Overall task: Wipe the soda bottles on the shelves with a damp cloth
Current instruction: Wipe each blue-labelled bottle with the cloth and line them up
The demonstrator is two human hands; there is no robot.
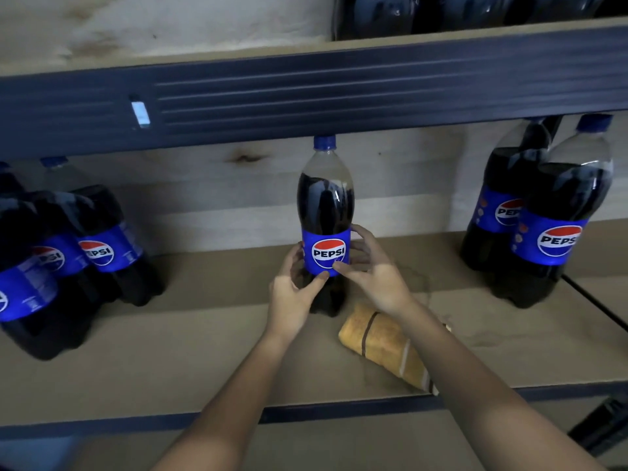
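Observation:
A tall Pepsi bottle [325,205] with a blue cap and blue label stands upright in the middle of the shelf [204,334]. My left hand [293,294] grips its lower body from the left, thumb across the front below the label. My right hand [370,270] curls round the label from the right, thumb tip on the logo. A folded yellow cloth [380,345] with dark and white stripes lies on the shelf just right of the bottle, under my right forearm; neither hand touches it.
Several Pepsi bottles [98,246] stand grouped at the left, two more Pepsi bottles [550,226] at the right. A dark metal beam [339,93] of the upper shelf hangs just above the bottle caps, with more bottles [441,11] on top. The shelf's front rail [339,409] runs below.

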